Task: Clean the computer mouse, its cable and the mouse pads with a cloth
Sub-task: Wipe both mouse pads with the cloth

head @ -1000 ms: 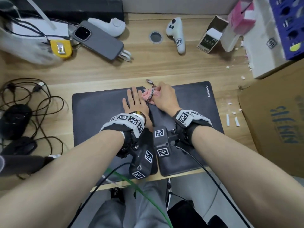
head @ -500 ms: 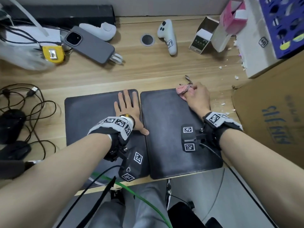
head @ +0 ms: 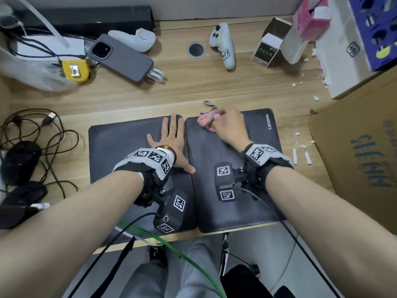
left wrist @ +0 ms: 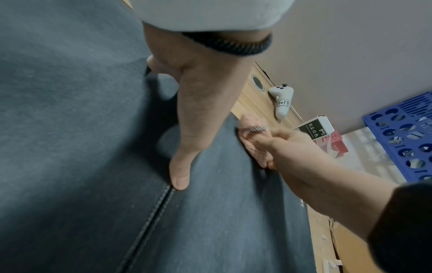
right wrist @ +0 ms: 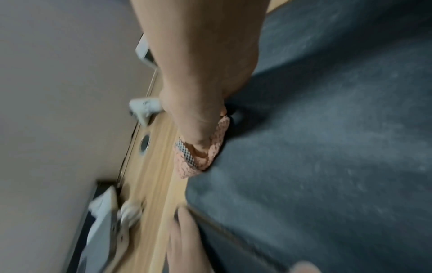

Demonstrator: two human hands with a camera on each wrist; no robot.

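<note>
**Cloth bunched on the right-hand pad, left palm pinning the other**

The right hand [head: 231,125] has its fingers curled round a pink cloth [head: 206,121], wadded into a lump and pressed on the far left corner of the right mouse pad [head: 253,190]. The left hand [head: 169,143] lies flat with fingers straight on the left mouse pad [head: 116,151], thumb reaching to the seam where the two pads meet edge to edge; it grips nothing.

The cloth looks soft and light, best kept balled under the fingertips so pressure goes through it. The pads appear thin, flexible and inclined to slide on the wooden desk [head: 193,87], so a flat palm as anchor seems sensible. The computer mouse [head: 19,162] sits at the desk's left edge amid its tangled cable [head: 58,143], well apart from the hands; that cable would likely need drawing through a pinch of cloth.

How many mice lie there is hard to tell: dark shapes merge. The right wrist view is motion-blurred, and the cloth's underside and the right fingertips are hidden
</note>
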